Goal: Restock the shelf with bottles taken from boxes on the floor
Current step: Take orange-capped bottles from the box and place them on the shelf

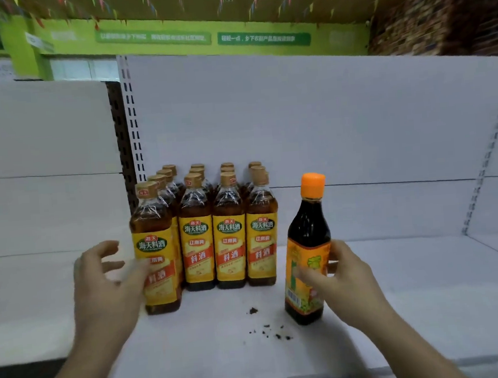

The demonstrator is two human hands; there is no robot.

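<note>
On the white shelf (402, 340), at about four o'clock from the block of yellow-labelled bottles (229, 244), stands the dark bottle (307, 223) with an orange cap (313, 185), apart from the block. The right hand (347, 282) has its grip closed around the label, thumb behind and fingers across the front. That hold is low on a tall, narrow body, so a push from there could tip the bottle toward ten o'clock and knock down the front row. The left hand (103, 286) has an open grip, fingers spread and blurred, at the front-left bottle (152, 226), which stands forward of its row toward six o'clock; I cannot tell whether it touches. A careless sweep could send that bottle over the front edge. Dark crumbs (271, 331) lie at seven o'clock from the dark bottle, and a base slid over them might sit unevenly.
</note>
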